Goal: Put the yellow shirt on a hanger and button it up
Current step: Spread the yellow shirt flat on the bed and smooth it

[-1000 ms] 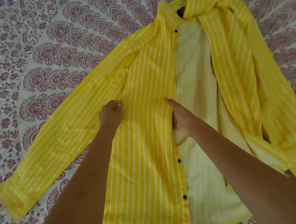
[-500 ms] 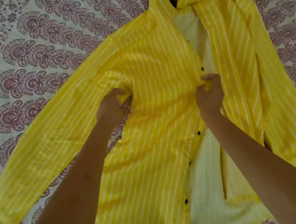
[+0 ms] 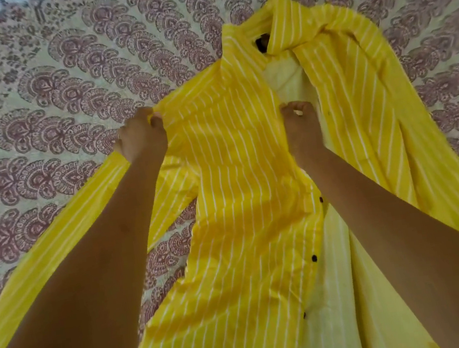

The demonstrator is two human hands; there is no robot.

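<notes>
A yellow shirt (image 3: 241,201) with thin white stripes lies front-open on the bed, collar at the far end. Small black buttons run down the edge of its left front panel. My left hand (image 3: 140,136) grips the fabric at the shoulder and sleeve seam of that panel. My right hand (image 3: 299,121) pinches the buttoned edge of the same panel, high on the chest. The pale inside of the shirt shows between the two front panels. A dark bit (image 3: 262,42) peeks out at the collar; I cannot tell what it is. No hanger is plainly visible.
A bedspread (image 3: 61,94) printed with maroon paisley and floral shapes covers the whole surface under the shirt. The shirt's left sleeve trails toward the lower left, under my left forearm. Its right panel and sleeve lie bunched at the right.
Both hands have moved up the left front panel toward the collar, the left one from the armpit to the shoulder seam. The panel is pulled tighter and the sleeve has swung downward.
</notes>
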